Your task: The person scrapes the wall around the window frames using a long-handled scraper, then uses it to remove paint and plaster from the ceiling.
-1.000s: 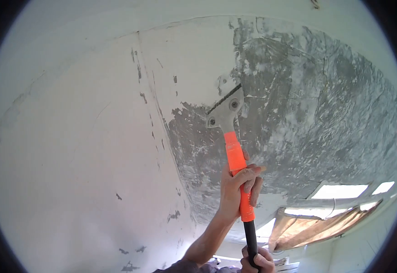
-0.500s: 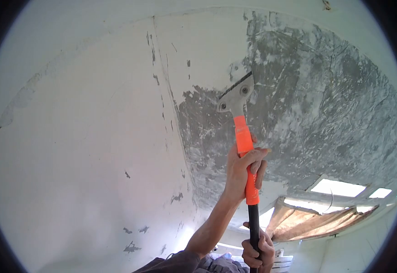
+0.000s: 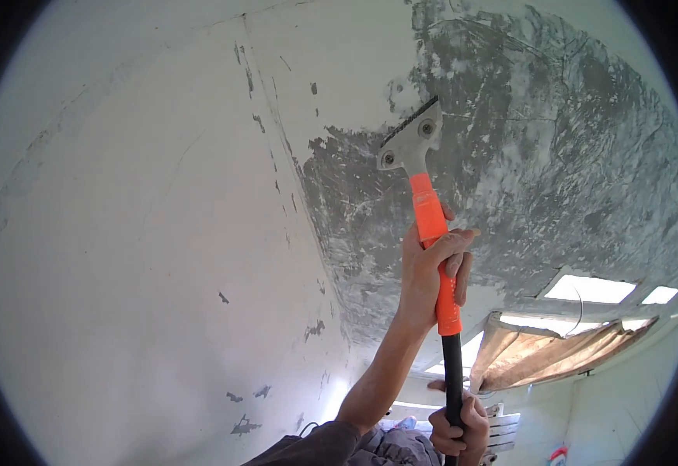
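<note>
A long-handled scraper (image 3: 450,299) slants up through the middle of the head view, with a pale metal head, an orange grip and a black lower shaft. Its dark blade edge lies against the ceiling, where off-white paint (image 3: 354,78) borders a bared grey patch (image 3: 502,147). My left hand (image 3: 432,264) is wrapped round the orange grip below the head, its arm rising from the lower left. Lower down, my right hand (image 3: 463,427) closes round the black shaft. Part of its fingers is hidden behind the shaft.
A white wall (image 3: 168,233) with chipped spots fills the left side. At the lower right, a brownish curtain (image 3: 541,357) hangs below bright window panes (image 3: 591,289). White slats (image 3: 503,429) and a small red-and-white object (image 3: 558,455) show near the bottom.
The whole view has shifted, so the ceiling patch, curtain and scraper appear higher. The scraper also sits slightly further right in view. Both hands keep their hold on it.
</note>
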`<action>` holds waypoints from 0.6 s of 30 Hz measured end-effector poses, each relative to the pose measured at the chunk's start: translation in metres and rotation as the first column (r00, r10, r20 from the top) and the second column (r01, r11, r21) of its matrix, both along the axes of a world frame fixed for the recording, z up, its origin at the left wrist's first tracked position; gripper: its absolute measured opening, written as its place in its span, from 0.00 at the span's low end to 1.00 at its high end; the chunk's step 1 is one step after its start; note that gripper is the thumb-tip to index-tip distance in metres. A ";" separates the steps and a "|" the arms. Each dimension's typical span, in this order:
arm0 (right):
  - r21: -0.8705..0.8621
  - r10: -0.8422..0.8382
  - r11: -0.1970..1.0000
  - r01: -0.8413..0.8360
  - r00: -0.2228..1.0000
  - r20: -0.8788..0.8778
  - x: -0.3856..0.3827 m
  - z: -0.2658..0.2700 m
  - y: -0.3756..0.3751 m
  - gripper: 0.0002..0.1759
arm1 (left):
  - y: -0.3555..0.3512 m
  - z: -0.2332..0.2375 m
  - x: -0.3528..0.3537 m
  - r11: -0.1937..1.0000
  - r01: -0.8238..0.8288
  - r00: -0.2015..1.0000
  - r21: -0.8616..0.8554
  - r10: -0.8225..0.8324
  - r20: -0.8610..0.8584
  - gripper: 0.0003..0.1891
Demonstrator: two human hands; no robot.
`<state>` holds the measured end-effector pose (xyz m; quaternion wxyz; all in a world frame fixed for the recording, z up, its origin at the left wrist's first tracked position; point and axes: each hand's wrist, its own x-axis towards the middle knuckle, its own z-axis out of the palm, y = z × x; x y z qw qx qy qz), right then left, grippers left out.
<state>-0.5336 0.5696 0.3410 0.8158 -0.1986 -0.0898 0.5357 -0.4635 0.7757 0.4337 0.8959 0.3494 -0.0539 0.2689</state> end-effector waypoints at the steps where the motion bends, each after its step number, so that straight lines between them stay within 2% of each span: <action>1: -0.072 0.038 0.997 -0.035 0.998 0.042 0.002 0.002 0.000 0.32 | 0.001 0.001 0.001 1.000 -0.008 1.000 0.009 0.008 -0.005 0.14; 2: -0.141 0.074 0.988 -0.062 0.994 0.083 0.004 0.005 0.002 0.32 | 0.001 0.001 0.002 1.000 0.003 1.000 0.018 -0.003 0.001 0.14; 3: -0.218 0.041 0.976 -0.021 0.995 0.088 0.001 0.013 0.006 0.30 | 0.001 -0.001 0.001 1.000 -0.005 1.000 0.022 0.005 0.005 0.14; 6: -0.158 0.026 0.987 -0.010 0.995 0.099 0.003 0.015 0.013 0.25 | 0.007 -0.001 0.003 0.999 -0.007 1.000 0.044 0.007 -0.005 0.14; 7: -0.221 0.003 0.975 0.033 0.988 0.157 0.002 0.021 0.018 0.25 | 0.008 -0.001 0.001 0.999 -0.015 1.000 0.048 0.016 -0.025 0.13; 13: -0.247 0.025 0.969 0.015 0.987 0.159 0.006 0.039 0.031 0.27 | 0.018 0.016 0.001 0.999 -0.001 1.000 0.050 0.000 0.021 0.13; 18: -0.128 0.083 0.990 -0.066 0.988 0.131 0.010 0.019 0.029 0.29 | 0.018 0.018 0.001 0.996 -0.016 1.000 0.088 0.015 0.010 0.14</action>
